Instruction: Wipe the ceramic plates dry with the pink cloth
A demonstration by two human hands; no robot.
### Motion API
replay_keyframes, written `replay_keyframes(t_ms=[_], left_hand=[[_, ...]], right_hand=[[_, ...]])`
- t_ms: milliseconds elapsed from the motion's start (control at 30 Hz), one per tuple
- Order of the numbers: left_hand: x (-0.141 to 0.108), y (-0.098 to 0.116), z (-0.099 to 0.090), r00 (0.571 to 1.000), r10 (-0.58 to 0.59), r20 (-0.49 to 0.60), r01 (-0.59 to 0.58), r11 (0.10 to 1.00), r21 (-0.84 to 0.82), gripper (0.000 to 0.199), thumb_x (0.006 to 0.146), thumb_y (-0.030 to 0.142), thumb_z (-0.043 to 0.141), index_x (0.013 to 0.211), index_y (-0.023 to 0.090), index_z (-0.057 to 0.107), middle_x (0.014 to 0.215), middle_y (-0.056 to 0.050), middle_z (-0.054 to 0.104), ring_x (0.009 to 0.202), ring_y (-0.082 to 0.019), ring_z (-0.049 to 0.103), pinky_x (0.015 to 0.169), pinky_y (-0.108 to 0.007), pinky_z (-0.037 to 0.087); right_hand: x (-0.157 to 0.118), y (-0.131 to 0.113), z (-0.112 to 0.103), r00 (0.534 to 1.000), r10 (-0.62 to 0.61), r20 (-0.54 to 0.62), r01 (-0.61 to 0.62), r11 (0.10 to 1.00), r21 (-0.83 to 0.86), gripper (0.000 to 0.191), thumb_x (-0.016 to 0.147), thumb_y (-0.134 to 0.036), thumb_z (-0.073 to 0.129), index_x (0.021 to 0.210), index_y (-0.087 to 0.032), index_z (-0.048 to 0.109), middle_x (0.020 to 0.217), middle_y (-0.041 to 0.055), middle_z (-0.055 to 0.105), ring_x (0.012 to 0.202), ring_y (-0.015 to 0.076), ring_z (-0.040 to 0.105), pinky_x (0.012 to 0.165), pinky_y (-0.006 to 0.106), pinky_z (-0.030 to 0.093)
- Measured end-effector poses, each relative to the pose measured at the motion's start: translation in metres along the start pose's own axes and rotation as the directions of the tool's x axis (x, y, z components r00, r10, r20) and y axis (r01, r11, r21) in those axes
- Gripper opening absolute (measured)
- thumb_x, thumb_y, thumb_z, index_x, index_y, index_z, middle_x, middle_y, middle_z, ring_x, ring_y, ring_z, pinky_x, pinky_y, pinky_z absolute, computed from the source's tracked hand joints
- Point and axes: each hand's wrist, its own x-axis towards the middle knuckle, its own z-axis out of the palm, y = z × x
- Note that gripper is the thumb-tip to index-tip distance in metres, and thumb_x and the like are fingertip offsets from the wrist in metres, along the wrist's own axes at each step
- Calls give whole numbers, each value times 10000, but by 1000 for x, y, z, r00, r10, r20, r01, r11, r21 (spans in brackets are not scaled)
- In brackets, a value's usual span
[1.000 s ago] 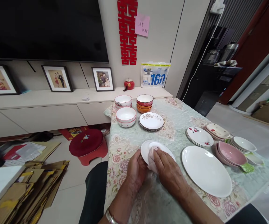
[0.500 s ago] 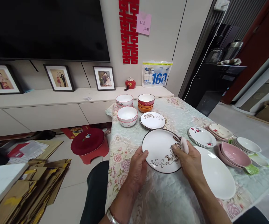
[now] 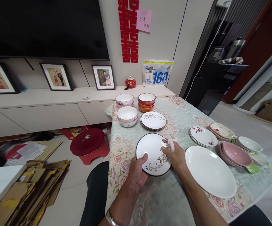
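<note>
A round white plate (image 3: 150, 153) with a dark rim and brown flower pattern is held above the table, tilted toward me. My left hand (image 3: 137, 169) grips its lower left edge, thumb on the face and fingers underneath. At the right edge my right hand (image 3: 176, 157) is closed round the rim with a pale cloth (image 3: 171, 144) bunched between its fingers; part of the cloth is hidden by the hand. Just beyond lies a stack of matching plates (image 3: 153, 120). To the right of my right forearm rests a large white oval platter (image 3: 210, 171).
Stacked white bowls (image 3: 127, 114) and red and orange bowls (image 3: 146, 99) stand at the table's far end. On the right are flowered plates (image 3: 203, 136), pink leaf-shaped dishes (image 3: 236, 153) and small white bowls (image 3: 250, 144). A red stool (image 3: 89, 144) and flattened cardboard (image 3: 29, 191) are left of the table.
Both hands have moved the plate slightly left and toward me, away from the oval platter, which now shows more fully. The grips on plate and cloth look the same.
</note>
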Motion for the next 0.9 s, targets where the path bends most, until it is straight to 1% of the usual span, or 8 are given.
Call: replay_keyframes(t_ms=[100, 200, 267, 333, 467, 600, 767, 900], left_hand=[[0, -1, -1, 1000, 4, -2, -4, 1000, 8, 437, 603, 113, 747, 1030, 76, 660, 893, -168, 751, 951, -350, 686, 862, -497, 517], [-1, -1, -1, 1000, 3, -13, -3, 999, 36, 461, 625, 122, 735, 1074, 76, 640, 871, -161, 753, 945, -345, 689, 851, -493, 521], [-2, -2, -1, 1000, -3, -16, 4, 999, 47, 486, 651, 142, 726, 1121, 81, 622, 877, -156, 753, 948, -338, 689, 848, -487, 523], [-2, -2, -1, 1000, 3, 1, -3, 999, 42, 528, 678, 168, 726, 1184, 97, 594, 922, -153, 752, 961, -327, 687, 855, -474, 524], [0, -4, 0, 997, 49, 58, -48, 999, -11, 577, 730, 190, 717, 1279, 159, 541, 1106, -136, 719, 1023, -287, 671, 906, -424, 511], [2, -5, 0, 997, 39, 71, -35, 998, -52, 496, 806, 235, 660, 1277, 128, 547, 1162, -154, 694, 1054, -277, 656, 945, -410, 495], [3, -6, -2, 992, 37, 122, -26, 996, -87, 418, 876, 285, 586, 1266, 134, 570, 1199, -138, 680, 1136, -256, 617, 1011, -382, 452], [4, -4, -3, 984, -35, 173, 58, 989, -135, 418, 919, 383, 505, 1204, 100, 617, 1221, -151, 667, 1196, -262, 578, 1041, -367, 425]], right_hand=[[0, 3, -2, 983, -159, -94, 132, 961, -245, 558, 751, -465, 619, 1191, -123, 599, 1030, 139, 687, 949, 297, 626, 843, 444, 490], [-2, 4, -1, 911, -385, -148, 309, 875, -372, 634, 817, -463, 562, 1324, -91, 488, 1185, 198, 604, 1098, 317, 557, 929, 481, 448], [-7, 3, 0, 859, -501, -107, 410, 798, -442, 636, 866, -463, 516, 1377, -95, 425, 1225, 206, 577, 1128, 323, 526, 942, 502, 435], [-14, 0, 1, 822, -570, -3, 488, 706, -514, 617, 898, -452, 487, 1399, -105, 396, 1299, 207, 544, 1181, 337, 486, 972, 537, 404], [-27, -4, 8, 807, -529, 261, 558, 543, -627, 477, 943, -360, 446, 1340, -97, 480, 1396, 202, 499, 1313, 352, 399, 1066, 607, 282], [-30, -8, 18, 796, -468, 385, 599, 511, -617, 500, 951, -301, 433, 1357, -10, 462, 1430, 258, 445, 1366, 335, 359, 1084, 535, 332], [-28, -24, 27, 687, -497, 531, 726, 512, -459, 556, 925, -261, 477, 1420, -20, 401, 1480, 228, 392, 1387, 312, 349, 1119, 494, 327], [-32, -35, 17, 577, -556, 598, 797, 545, -261, 442, 943, -228, 440, 1372, -136, 496, 1420, 146, 503, 1326, 252, 449, 1097, 450, 381]])
